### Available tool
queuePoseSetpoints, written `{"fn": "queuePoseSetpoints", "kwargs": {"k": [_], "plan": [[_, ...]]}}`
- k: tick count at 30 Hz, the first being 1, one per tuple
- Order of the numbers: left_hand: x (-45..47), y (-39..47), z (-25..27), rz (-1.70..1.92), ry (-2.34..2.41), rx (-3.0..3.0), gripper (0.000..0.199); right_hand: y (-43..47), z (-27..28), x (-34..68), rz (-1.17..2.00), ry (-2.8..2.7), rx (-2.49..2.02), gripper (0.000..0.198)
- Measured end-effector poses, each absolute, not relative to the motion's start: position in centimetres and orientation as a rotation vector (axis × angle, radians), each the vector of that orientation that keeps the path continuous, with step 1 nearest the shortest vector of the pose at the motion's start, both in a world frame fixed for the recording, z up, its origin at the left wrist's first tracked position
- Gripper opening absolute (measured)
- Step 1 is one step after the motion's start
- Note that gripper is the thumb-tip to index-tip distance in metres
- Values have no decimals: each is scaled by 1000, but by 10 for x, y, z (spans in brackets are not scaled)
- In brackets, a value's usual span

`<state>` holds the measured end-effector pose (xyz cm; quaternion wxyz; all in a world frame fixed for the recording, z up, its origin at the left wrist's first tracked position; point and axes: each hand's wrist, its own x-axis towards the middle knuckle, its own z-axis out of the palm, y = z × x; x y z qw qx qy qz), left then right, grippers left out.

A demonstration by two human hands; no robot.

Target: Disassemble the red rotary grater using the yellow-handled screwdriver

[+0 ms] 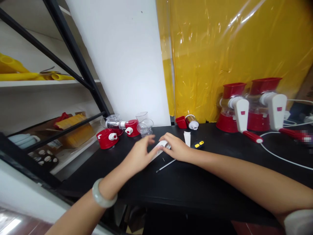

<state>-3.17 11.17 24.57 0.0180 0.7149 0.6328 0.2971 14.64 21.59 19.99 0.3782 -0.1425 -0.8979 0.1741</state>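
While my right hand (pixel 176 148) pinched a white curved plastic piece (pixel 163 143) over the black tabletop (pixel 195 189), my left hand (pixel 138 154) stood half open beside it, fingers spread and blurred, thumb overlapping the piece; whether that thumb touched, I couldn't tell from my end. A screwdriver (pixel 166 166) lay with its shaft on the near side of my right hand, its black-and-yellow handle (pixel 199 144) beyond the wrist, near a tapered white part (pixel 187 139). Two red-and-white hand-crank drum graters (pixel 241 111) stood off to the right
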Motion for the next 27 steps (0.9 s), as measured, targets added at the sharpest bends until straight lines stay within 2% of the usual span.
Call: {"fn": "queuePoseSetpoints", "kwargs": {"k": [2,7,15,21,27], "plan": [[-22,90,238,732,1966,2275,44,215,201,146,452,-2289,-347,19],[-30,76,236,689,2041,2219,29,209,207,146,471,-2302,-294,23],[-52,71,248,608,2210,2158,34,218,217,149,567,-2251,-264,35],[-92,86,257,209,2651,2077,32,250,233,161,306,-2370,-588,20],[-128,113,251,-47,2809,1903,30,278,244,185,66,-2672,-1133,26]]}}
